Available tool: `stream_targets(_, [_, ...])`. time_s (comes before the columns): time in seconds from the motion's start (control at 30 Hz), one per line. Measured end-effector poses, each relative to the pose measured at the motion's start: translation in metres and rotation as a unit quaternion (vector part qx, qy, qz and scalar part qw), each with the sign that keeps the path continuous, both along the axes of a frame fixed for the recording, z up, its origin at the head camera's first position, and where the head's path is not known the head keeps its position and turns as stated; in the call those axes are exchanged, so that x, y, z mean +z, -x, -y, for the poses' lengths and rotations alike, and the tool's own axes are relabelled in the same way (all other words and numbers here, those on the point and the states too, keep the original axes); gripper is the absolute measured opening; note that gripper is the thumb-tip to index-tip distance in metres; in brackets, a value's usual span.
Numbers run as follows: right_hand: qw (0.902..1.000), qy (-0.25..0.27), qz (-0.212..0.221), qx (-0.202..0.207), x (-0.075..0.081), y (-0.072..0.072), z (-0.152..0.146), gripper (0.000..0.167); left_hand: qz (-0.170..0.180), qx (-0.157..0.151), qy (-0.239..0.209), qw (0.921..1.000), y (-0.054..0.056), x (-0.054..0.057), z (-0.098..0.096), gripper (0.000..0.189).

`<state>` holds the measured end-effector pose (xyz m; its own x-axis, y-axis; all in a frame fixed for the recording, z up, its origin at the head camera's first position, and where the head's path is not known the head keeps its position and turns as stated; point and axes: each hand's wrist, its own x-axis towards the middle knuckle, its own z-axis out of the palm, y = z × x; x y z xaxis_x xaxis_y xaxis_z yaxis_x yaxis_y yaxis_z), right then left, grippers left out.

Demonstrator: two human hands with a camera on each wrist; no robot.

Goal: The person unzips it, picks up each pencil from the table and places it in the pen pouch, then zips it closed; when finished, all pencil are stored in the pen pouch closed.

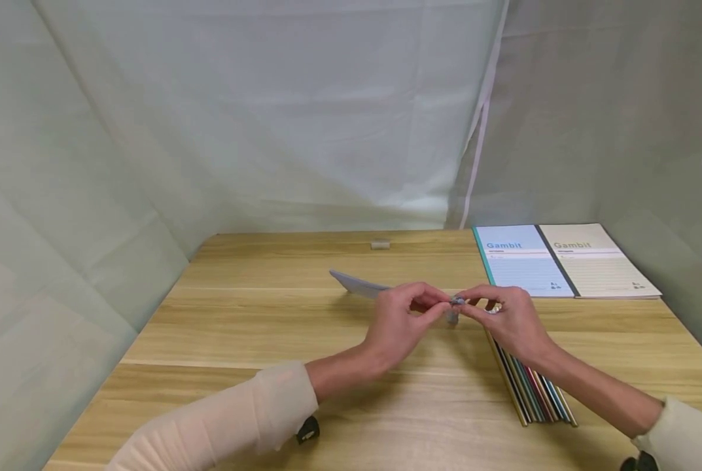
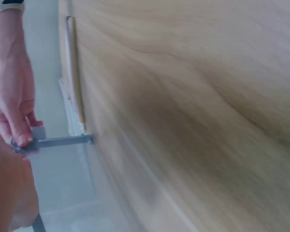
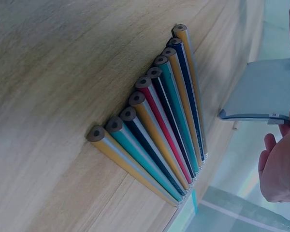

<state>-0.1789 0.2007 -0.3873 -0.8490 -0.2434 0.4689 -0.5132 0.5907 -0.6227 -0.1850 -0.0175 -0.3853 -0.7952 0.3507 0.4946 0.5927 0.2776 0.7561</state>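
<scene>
A thin, flat grey-blue pouch [image 1: 355,285] is held up above the table, tilted, with a dark edging along its border in the right wrist view. My left hand [image 1: 399,322] pinches its near edge between thumb and fingers. Close beside it, my right hand [image 1: 512,322] pinches the same edge at the corner. The two sets of fingertips almost meet. A small pale tab [image 1: 452,316] hangs below them. What exactly lies between the fingertips is too small to tell, and the hands cover part of the pouch.
Several pencils [image 3: 159,130] in yellow, green, dark blue and red lie side by side under my right forearm. At the back right lie a blue notebook [image 1: 521,261] and a beige notebook [image 1: 598,261]. A small grey block [image 1: 380,244] sits near the table's far edge.
</scene>
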Motion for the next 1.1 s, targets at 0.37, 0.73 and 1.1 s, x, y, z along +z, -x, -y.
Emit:
stream_targets(0.37, [0.9979, 0.018, -0.055, 0.027, -0.007, -0.001, 0.001, 0.021, 0.123, 0.006, -0.022, 0.9922, -0.001, 0.014, 0.011, 0.006])
stream_targets(0.73, [0.9974, 0.027, -0.06, 0.03, -0.008, -0.002, 0.001, 0.022, 0.154, 0.005, 0.002, 0.988, 0.003, 0.019, 0.044, 0.005])
stream_targets(1.1, [0.9972, 0.019, -0.068, 0.024, -0.008, -0.003, -0.002, 0.022, 0.131, 0.032, 0.014, 0.9908, 0.005, 0.02, 0.08, 0.004])
